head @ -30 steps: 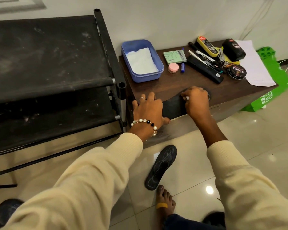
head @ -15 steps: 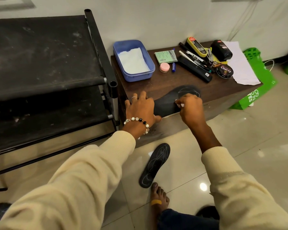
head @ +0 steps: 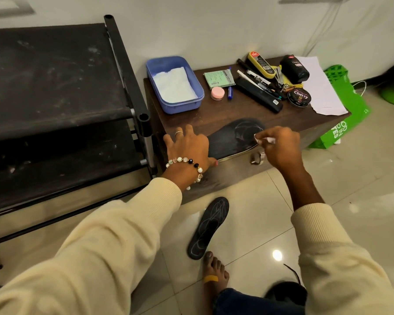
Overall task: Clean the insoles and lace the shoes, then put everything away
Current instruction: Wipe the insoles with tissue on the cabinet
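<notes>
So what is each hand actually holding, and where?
The right hand pinches a small white scrap between its fingertips, above the black insole on the brown wooden chest. The left hand grips nothing; it rests spread on the insole's heel end.

A: Where's stuff on the bench (head: 214, 120)?
B: Insole (head: 234, 137) at front edge, 6 o'clock. Tray (head: 174, 84) at 10, w/ paper in it. Polish tin (head: 299, 96) at 2.
A: & the floor?
B: 2nd insole (head: 208, 228) in front of bench. Rack (head: 55, 98) left, at 9.
</notes>
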The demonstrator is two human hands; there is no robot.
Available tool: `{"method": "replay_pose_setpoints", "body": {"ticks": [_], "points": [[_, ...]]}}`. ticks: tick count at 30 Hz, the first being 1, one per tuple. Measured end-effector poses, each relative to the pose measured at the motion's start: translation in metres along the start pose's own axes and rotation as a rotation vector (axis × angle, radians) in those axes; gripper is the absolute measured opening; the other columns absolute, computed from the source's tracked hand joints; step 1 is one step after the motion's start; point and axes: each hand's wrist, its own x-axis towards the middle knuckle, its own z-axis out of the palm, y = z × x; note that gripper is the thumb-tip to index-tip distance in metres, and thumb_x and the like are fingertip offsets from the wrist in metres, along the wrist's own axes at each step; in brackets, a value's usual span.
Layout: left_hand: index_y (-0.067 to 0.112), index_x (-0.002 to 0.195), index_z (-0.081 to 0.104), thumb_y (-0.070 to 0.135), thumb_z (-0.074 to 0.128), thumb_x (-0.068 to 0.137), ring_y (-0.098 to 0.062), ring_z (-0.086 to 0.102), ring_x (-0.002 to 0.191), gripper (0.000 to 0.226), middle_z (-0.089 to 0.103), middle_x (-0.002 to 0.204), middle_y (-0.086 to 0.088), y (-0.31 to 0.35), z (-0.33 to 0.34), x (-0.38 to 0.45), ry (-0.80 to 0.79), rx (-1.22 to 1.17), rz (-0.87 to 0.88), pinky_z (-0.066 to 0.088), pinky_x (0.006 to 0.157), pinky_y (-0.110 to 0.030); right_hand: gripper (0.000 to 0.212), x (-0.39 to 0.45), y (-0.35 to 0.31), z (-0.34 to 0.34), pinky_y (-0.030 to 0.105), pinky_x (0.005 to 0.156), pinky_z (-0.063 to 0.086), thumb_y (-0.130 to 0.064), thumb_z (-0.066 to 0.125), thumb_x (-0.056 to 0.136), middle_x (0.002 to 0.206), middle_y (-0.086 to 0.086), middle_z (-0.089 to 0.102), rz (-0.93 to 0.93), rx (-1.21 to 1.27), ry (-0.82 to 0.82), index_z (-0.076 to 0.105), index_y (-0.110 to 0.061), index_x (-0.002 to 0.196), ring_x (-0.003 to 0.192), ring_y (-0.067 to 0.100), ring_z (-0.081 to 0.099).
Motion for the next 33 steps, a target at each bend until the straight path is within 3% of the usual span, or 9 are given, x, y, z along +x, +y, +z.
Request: {"method": "replay_pose_setpoints", "body": {"ticks": [2,4,6,12,16,20,25,29,33], "points": [[0.019,0.128,0.054,0.065,0.062,0.077,-0.036,0.030,0.135,0.070,0.037,0.143,-0.009,0.002,0.004,0.002,0.006,-0.036,0.016,0.027,0.104,-0.057,0.026,-0.004,-0.004,0.003,0.017,0.074,0.046,-0.010,0.062,0.090,0.122,0.008,0.063,0.025,0.056,0.041,0.068,-0.015,0.114,0.108,0.023,0.059],[0.020,0.130,0.053,0.064,0.062,0.078,-0.035,0.030,0.134,0.069,0.038,0.142,-0.007,0.004,0.008,0.003,0.031,-0.058,0.031,0.028,0.104,-0.056,0.031,-0.006,-0.011,0.011,0.029,0.093,0.046,-0.004,0.060,0.089,0.124,0.010,0.062,-0.050,-0.004,0.025,0.065,-0.012,0.119,0.112,0.025,0.058],[0.020,0.129,0.055,0.061,0.063,0.079,-0.034,0.030,0.134,0.065,0.039,0.140,-0.006,0.005,0.010,0.003,0.054,-0.061,0.034,0.028,0.104,-0.055,0.035,-0.009,-0.020,0.023,0.035,0.100,0.042,-0.002,0.059,0.089,0.125,0.012,0.060,-0.134,-0.126,-0.039,0.063,-0.013,0.122,0.115,0.027,0.055],[0.023,0.127,0.057,0.055,0.066,0.080,-0.033,0.029,0.134,0.057,0.040,0.140,-0.004,0.004,0.010,0.005,0.068,-0.075,0.022,0.028,0.104,-0.053,0.030,-0.020,-0.036,0.030,0.030,0.086,0.042,-0.004,0.060,0.088,0.116,0.009,0.062,-0.460,-0.127,-0.162,0.064,-0.014,0.115,0.106,0.025,0.055],[0.023,0.127,0.057,0.057,0.066,0.079,-0.032,0.030,0.133,0.060,0.041,0.139,-0.003,0.003,0.009,0.004,0.064,-0.059,0.032,0.029,0.103,-0.052,0.032,-0.008,-0.014,0.023,0.032,0.094,0.039,-0.008,0.056,0.091,0.122,0.009,0.059,-0.384,-0.259,-0.156,0.062,-0.017,0.122,0.115,0.025,0.049],[0.023,0.127,0.057,0.059,0.066,0.078,-0.032,0.030,0.133,0.061,0.042,0.138,-0.003,0.003,0.010,0.004,0.068,-0.054,0.035,0.029,0.103,-0.051,0.031,-0.005,-0.006,0.024,0.034,0.090,0.043,-0.003,0.056,0.090,0.120,0.013,0.059,-0.205,-0.256,-0.017,0.066,-0.012,0.118,0.112,0.028,0.050],[0.023,0.124,0.058,0.057,0.066,0.079,-0.032,0.030,0.133,0.057,0.043,0.138,-0.003,0.004,0.009,0.005,0.071,-0.055,0.025,0.028,0.104,-0.052,0.033,-0.015,-0.031,0.039,0.031,0.092,0.038,-0.010,0.053,0.092,0.123,0.010,0.055,-0.450,-0.280,-0.134,0.061,-0.016,0.123,0.115,0.025,0.045],[0.023,0.124,0.058,0.057,0.066,0.079,-0.032,0.030,0.134,0.057,0.043,0.139,-0.004,0.004,0.008,0.004,0.060,-0.052,0.024,0.027,0.105,-0.053,0.027,-0.016,-0.029,0.026,0.035,0.090,0.040,-0.008,0.059,0.089,0.116,0.011,0.062,-0.609,-0.210,-0.213,0.069,-0.014,0.114,0.109,0.027,0.054],[0.023,0.125,0.058,0.058,0.067,0.078,-0.033,0.029,0.135,0.059,0.042,0.141,-0.004,0.002,0.007,0.005,0.043,-0.061,0.024,0.028,0.106,-0.054,0.028,-0.004,-0.010,0.019,0.032,0.095,0.041,-0.007,0.059,0.090,0.122,0.009,0.059,-0.349,-0.251,-0.158,0.067,-0.016,0.115,0.112,0.025,0.053]]}}
